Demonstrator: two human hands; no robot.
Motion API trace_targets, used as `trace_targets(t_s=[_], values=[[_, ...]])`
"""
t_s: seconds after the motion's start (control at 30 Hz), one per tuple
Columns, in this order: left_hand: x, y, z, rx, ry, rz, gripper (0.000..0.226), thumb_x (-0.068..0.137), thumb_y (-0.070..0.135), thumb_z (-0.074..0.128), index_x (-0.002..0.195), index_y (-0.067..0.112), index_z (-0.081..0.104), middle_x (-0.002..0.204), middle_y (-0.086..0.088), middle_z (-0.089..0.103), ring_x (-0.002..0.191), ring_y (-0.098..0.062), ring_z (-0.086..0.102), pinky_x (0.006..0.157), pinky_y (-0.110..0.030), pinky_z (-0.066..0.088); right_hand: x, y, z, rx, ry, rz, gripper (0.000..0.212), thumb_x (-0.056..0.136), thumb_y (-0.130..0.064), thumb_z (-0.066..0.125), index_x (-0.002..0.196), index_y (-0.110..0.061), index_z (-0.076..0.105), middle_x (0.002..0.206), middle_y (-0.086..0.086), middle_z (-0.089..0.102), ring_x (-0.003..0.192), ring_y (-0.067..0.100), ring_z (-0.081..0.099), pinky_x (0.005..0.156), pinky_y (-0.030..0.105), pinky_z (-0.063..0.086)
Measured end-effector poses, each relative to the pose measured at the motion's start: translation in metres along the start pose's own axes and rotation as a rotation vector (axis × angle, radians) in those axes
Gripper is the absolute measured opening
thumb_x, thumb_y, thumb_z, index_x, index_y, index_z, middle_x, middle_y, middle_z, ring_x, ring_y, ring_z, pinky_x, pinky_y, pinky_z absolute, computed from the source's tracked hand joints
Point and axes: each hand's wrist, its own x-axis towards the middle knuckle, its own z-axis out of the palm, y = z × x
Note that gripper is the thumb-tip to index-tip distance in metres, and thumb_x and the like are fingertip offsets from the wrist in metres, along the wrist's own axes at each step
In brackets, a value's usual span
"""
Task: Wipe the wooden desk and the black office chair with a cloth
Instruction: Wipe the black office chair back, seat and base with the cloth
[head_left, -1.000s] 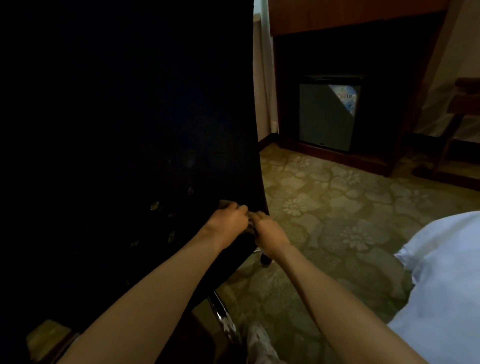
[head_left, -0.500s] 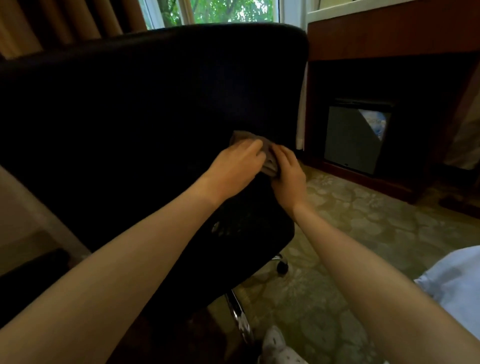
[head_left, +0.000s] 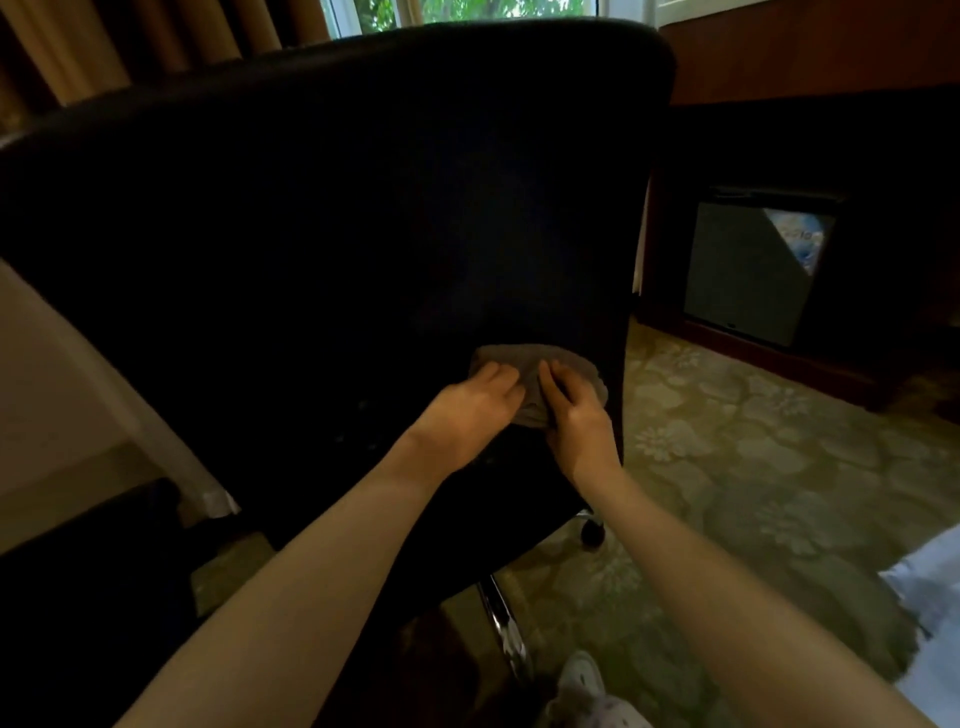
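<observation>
Both hands are down on the grey cloth (head_left: 545, 359), holding it against the back of the black office chair (head_left: 363, 208). The left hand (head_left: 467, 410) has its fingers slightly bent over the cloth's left part. The right hand (head_left: 577, 415) lies just beside it, fingers nearly straight and close together, pressing flat. The cloth bunches between the two sets of fingertips and fans out just beyond them, near the backrest's right edge. Whether either thumb pinches a fold underneath, I cannot tell.

Well beyond the right fingers stands a dark-fronted cabinet (head_left: 748, 270) with a blue-and-white label (head_left: 802, 236) in its top corner; its print is too blurred to read. Below the wrists, a chrome chair leg (head_left: 505, 626) and a caster (head_left: 592, 532) stand on the floral carpet (head_left: 753, 467).
</observation>
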Motion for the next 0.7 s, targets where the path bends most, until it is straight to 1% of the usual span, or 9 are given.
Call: trace_targets(t_s=[0.13,0.17,0.23,0.3,0.37,0.53,0.57,0.63,0.7], values=[[-0.019,0.014,0.018,-0.012,-0.118,-0.034,0.046,0.035,0.028,0.091,0.078,0.021,0.074,0.083,0.003,0.068,0.076,-0.009,0.066,0.058,-0.014,0.05,-0.03,0.002,0.018,-0.057,-0.232,-0.02,0.043,0.071,-0.005,0.051,0.109,0.008,0.065,0.095,0.025,0.067,0.078,0.039,0.069,0.059,0.035,0.056],[-0.024,0.02,0.021,-0.036,-0.19,-0.055,0.046,0.045,0.027,0.089,0.087,0.019,0.074,0.093,0.001,0.068,0.085,-0.011,0.066,0.063,-0.015,0.051,-0.036,0.0,0.021,-0.048,-0.327,-0.015,0.044,0.076,-0.007,0.049,0.115,0.006,0.063,0.1,0.025,0.066,0.082,0.04,0.068,0.062,0.035,0.056],[-0.034,0.029,0.027,-0.062,-0.29,-0.108,0.044,0.069,0.022,0.077,0.11,0.013,0.065,0.116,-0.007,0.06,0.106,-0.017,0.06,0.078,-0.02,0.051,-0.041,-0.004,0.023,-0.074,-0.577,0.012,0.048,0.089,-0.005,0.046,0.136,-0.003,0.046,0.129,0.023,0.052,0.11,0.039,0.057,0.084,0.038,0.051],[-0.043,0.033,0.034,-0.047,-0.401,-0.127,0.043,0.09,0.016,0.054,0.131,0.01,0.045,0.136,-0.009,0.043,0.124,-0.021,0.044,0.095,-0.025,0.042,-0.043,-0.009,0.023,-0.136,-0.775,0.043,0.051,0.095,-0.008,0.042,0.145,-0.013,0.032,0.144,0.012,0.037,0.127,0.031,0.043,0.099,0.035,0.041],[-0.047,0.033,0.029,-0.081,-0.463,-0.17,0.044,0.095,0.015,0.044,0.138,0.01,0.035,0.141,-0.007,0.034,0.129,-0.021,0.036,0.1,-0.027,0.039,-0.043,-0.015,0.015,-0.122,-0.744,0.025,0.053,0.094,-0.009,0.044,0.145,-0.014,0.031,0.145,0.009,0.037,0.129,0.029,0.04,0.102,0.034,0.038],[-0.04,0.024,-0.014,-0.105,-0.334,-0.215,0.046,0.094,0.016,0.046,0.139,0.008,0.037,0.137,-0.01,0.038,0.127,-0.026,0.039,0.095,-0.037,0.047,-0.026,-0.014,-0.014,0.005,-0.445,-0.001,0.059,0.083,-0.001,0.056,0.139,-0.01,0.044,0.133,0.013,0.052,0.12,0.034,0.05,0.094,0.045,0.047],[-0.039,0.02,-0.024,-0.125,-0.211,-0.208,0.045,0.088,0.012,0.055,0.132,0.005,0.047,0.13,-0.014,0.046,0.12,-0.029,0.046,0.087,-0.039,0.052,-0.02,-0.015,-0.022,0.044,-0.362,-0.012,0.06,0.079,0.003,0.058,0.137,-0.008,0.047,0.129,0.015,0.055,0.117,0.036,0.052,0.093,0.048,0.048],[-0.036,0.008,-0.038,-0.145,0.072,-0.173,0.038,0.068,0.007,0.071,0.105,0.003,0.067,0.099,-0.014,0.063,0.092,-0.029,0.06,0.057,-0.033,0.057,-0.004,-0.021,-0.039,0.142,-0.22,0.002,0.059,0.079,0.007,0.058,0.136,-0.006,0.047,0.133,0.017,0.052,0.122,0.035,0.049,0.1,0.049,0.042],[-0.035,-0.005,-0.055,-0.127,0.254,-0.176,0.031,0.067,0.014,0.058,0.093,0.005,0.071,0.083,-0.01,0.065,0.083,-0.02,0.05,0.041,-0.027,0.052,0.016,-0.033,-0.058,0.161,-0.057,-0.037,0.056,0.08,0.007,0.055,0.134,-0.002,0.048,0.134,0.018,0.05,0.125,0.032,0.047,0.106,0.042,0.038]])
